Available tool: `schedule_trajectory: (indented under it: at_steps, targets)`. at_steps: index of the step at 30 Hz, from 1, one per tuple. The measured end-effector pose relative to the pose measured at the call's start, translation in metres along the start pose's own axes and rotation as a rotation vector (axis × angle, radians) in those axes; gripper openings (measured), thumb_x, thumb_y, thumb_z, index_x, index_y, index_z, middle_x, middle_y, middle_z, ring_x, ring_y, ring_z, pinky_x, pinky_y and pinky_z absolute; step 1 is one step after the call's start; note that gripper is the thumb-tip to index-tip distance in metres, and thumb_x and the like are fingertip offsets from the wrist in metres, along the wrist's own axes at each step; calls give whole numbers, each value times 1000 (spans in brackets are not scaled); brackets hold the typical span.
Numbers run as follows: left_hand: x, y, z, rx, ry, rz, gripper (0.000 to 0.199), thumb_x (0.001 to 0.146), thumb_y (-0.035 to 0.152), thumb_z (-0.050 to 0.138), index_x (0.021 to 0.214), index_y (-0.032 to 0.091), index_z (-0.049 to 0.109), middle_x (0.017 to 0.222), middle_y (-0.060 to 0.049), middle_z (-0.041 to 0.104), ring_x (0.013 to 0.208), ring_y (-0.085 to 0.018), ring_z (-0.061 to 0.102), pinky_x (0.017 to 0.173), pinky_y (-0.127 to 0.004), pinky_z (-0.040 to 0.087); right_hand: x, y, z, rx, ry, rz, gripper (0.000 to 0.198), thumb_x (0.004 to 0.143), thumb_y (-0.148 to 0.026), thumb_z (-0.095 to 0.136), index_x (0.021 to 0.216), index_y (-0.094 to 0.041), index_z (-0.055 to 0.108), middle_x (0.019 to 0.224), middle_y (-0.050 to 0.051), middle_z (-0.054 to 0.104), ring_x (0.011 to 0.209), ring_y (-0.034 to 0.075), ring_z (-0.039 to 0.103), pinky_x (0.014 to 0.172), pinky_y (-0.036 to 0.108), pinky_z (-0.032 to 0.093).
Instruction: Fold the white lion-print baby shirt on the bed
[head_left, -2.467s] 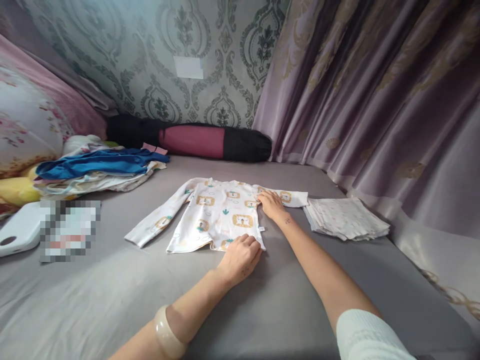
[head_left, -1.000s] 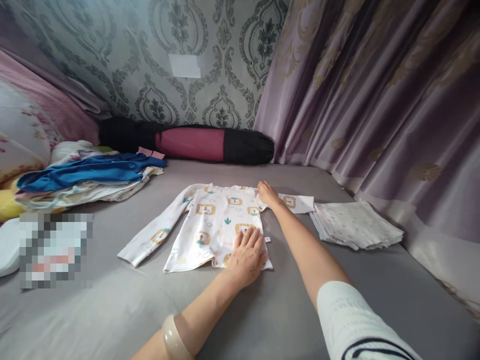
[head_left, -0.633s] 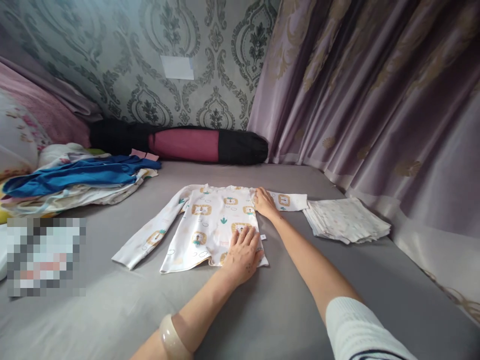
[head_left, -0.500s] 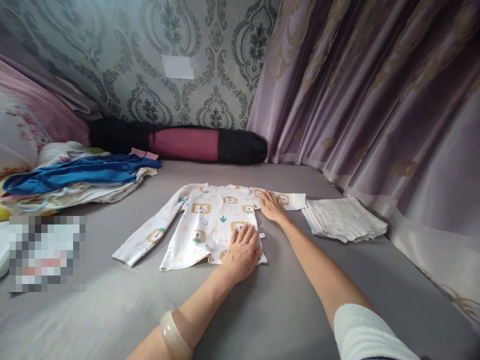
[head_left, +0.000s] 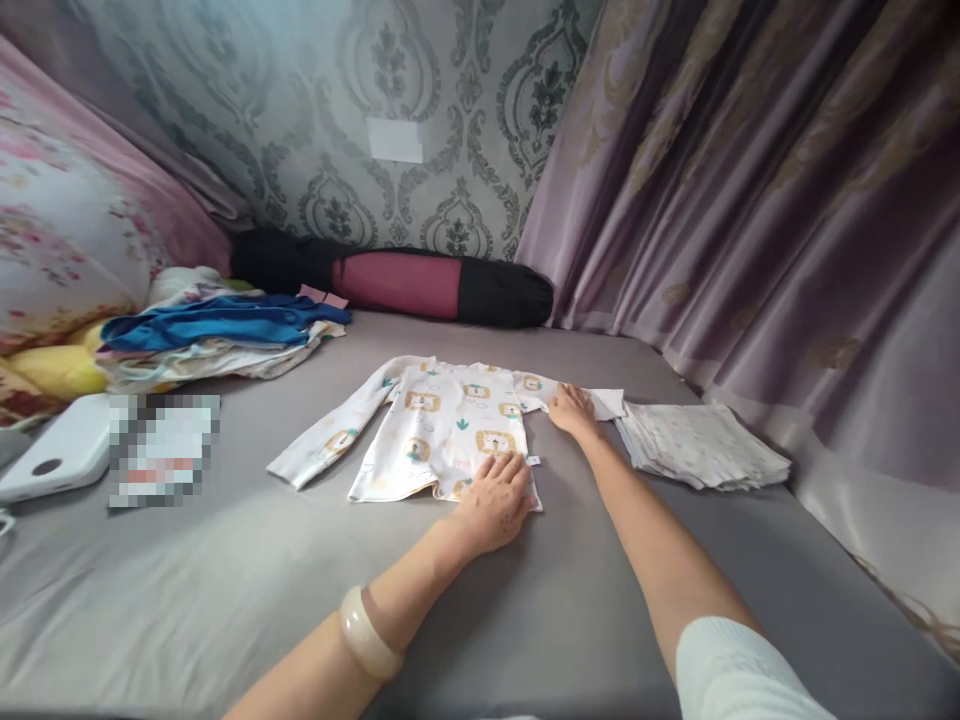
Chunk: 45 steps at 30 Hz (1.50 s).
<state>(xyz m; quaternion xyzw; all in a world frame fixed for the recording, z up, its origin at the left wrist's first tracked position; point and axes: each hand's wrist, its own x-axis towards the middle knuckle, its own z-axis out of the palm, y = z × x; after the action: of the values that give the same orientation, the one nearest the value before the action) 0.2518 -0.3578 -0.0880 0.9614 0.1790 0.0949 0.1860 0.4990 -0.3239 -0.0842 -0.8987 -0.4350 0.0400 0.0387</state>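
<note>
The shirt (head_left: 442, 430) lies with hem (head_left: 390, 496) under the unclenched left hand (head_left: 496, 502), sleeve (head_left: 536, 388) under right hand (head_left: 574, 410), grip unclear.

White lion-print shirt (head_left: 450, 445) lies spread on grey bedsheet (head_left: 300, 565), left hand (head_left: 496, 503) palm-down over its lower hem (head_left: 394, 493), right hand (head_left: 574, 410) on the outstretched sleeve (head_left: 533, 383), cuff (head_left: 614, 401) just beside a stack of folded cloths (head_left: 705, 443); heaped garments (head_left: 217, 323), one blue, sit farther left, and a black-and-maroon roll (head_left: 401, 284) runs along the patterned wall (head_left: 469, 175).
</note>
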Motion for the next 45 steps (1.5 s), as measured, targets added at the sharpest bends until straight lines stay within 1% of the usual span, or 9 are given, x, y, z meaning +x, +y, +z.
schedule_trajectory:
  at_steps: [3,6,13,17,21,25,29,40,45]
  targets:
    - [-17,1,-14,-56,-45,96,38,95,36,47,128,18,52,144,-13,50,138,-27,41,114,-44,33,-17,-38,0,22,61,-157,52,98,-27,29,148,-15,35,159,14,26,147,27,19,117,49,17]
    - [-35,-8,-33,-144,-59,104,25,95,34,47,113,22,60,122,-8,64,117,-23,59,102,-36,44,-37,-81,5,63,-6,-350,52,99,-28,28,149,-17,35,160,12,26,148,24,18,119,46,13]
    - [-72,-55,-88,-286,234,-332,34,96,38,39,106,20,66,98,-7,71,86,-19,64,74,-27,49,-53,-149,15,131,-177,-578,54,99,-33,28,151,-16,32,163,11,18,150,24,12,120,44,10]
    - [-95,-89,-108,-205,404,-606,35,92,41,40,97,20,68,95,-5,70,83,-19,62,77,-29,47,-44,-166,24,124,-186,-550,57,100,-38,26,152,-16,30,163,11,17,150,25,12,120,46,9]
    - [-117,-124,-107,-45,410,-856,41,89,46,40,102,19,69,102,-10,66,96,-26,61,87,-35,46,-28,-171,33,113,-125,-449,60,101,-44,23,153,-15,27,163,13,14,149,27,11,119,49,7]
    - [-134,-150,-100,114,347,-981,50,87,47,40,115,15,66,113,-16,61,109,-34,54,98,-43,41,-10,-169,35,120,-18,-263,66,101,-47,20,153,-7,25,162,18,13,149,30,9,118,49,8]
    - [-143,-167,-96,167,289,-1057,56,86,50,38,124,16,61,119,-17,59,113,-37,52,93,-44,43,2,-166,35,115,30,-147,68,100,-47,20,153,-3,23,162,19,14,148,32,12,117,48,11]
    - [-145,-192,-98,141,255,-1027,44,80,47,45,111,20,62,107,-12,66,109,-30,57,91,-36,44,2,-167,37,118,27,-150,63,100,-39,24,151,-3,27,161,20,14,148,33,12,117,50,13]
    - [-138,-185,-113,55,191,-1069,43,75,43,51,106,16,62,107,-14,66,109,-29,59,89,-32,46,-19,-188,41,98,-49,-301,61,100,-38,22,153,-8,26,163,17,10,149,30,10,117,53,10]
